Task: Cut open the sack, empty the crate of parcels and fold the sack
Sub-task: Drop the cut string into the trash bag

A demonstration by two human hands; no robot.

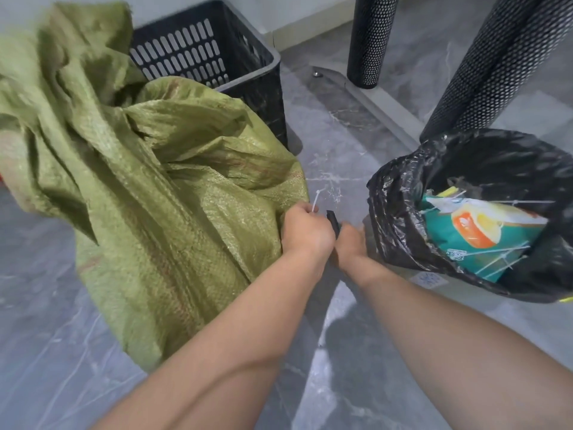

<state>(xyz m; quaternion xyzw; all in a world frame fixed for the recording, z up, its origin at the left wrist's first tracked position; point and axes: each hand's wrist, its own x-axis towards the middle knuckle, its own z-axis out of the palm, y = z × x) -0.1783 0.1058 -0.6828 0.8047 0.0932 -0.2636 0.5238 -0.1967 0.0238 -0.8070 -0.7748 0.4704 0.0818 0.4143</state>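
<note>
A big green woven sack lies bulging on the grey floor at the left, its loose cloth draped up over a black slatted crate behind it. My left hand grips the sack's right corner, where a white cable tie sticks up between the fingers. Right beside it, my right hand is closed around a small black cutter whose tip points up toward the tie. The crate's inside is hidden by the sack.
A bin lined with a black bag stands at the right, holding a teal packet and several cut white ties. Two black perforated table legs rise behind on a grey base. The floor is grey marble tile.
</note>
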